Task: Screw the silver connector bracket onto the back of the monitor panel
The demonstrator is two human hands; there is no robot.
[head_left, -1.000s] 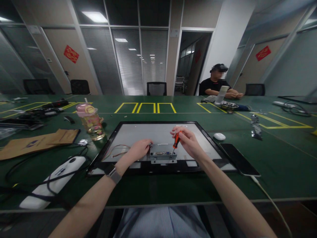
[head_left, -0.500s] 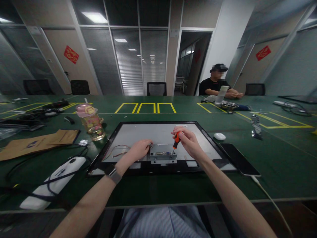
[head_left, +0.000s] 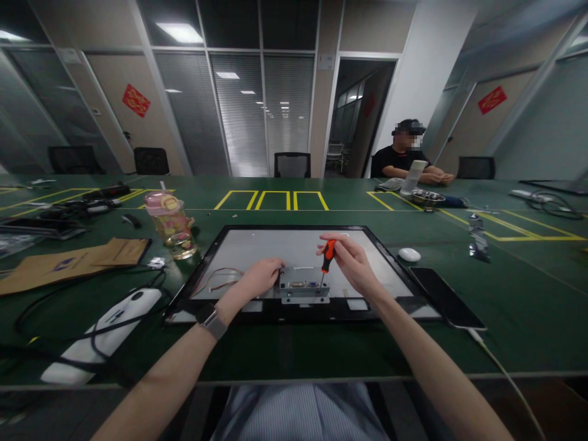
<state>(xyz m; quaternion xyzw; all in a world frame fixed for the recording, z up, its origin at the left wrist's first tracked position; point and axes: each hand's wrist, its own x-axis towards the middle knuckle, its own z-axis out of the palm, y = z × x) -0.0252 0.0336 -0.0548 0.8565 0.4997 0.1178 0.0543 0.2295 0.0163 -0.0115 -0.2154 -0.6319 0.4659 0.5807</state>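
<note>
A display panel [head_left: 257, 243] with a black frame lies back up on the table. On its near middle sits a metal bracket box [head_left: 287, 295] with video ports along its front. My left hand [head_left: 261, 277] is closed at the box's left end, its fingertips partly hidden. My right hand [head_left: 354, 262] is closed round the handle of a red and black screwdriver [head_left: 328, 252]. The screwdriver's shaft points down, its tip at the right part of the box beside the ports. Thin loose wires [head_left: 226, 278] lie on the panel left of my left hand.
Left stand a pink-lidded drink cup [head_left: 172, 226], a paper bag [head_left: 68, 263] and a white power strip [head_left: 105, 337] with black cables. Right lie a white earbud case [head_left: 408, 254] and a phone [head_left: 445, 297] on a cable. Across the table sits a person [head_left: 399, 156].
The screwdriver's handle stands slightly more upright in my right hand. My left hand stays at the box's left end. The whole view has shifted a little.
</note>
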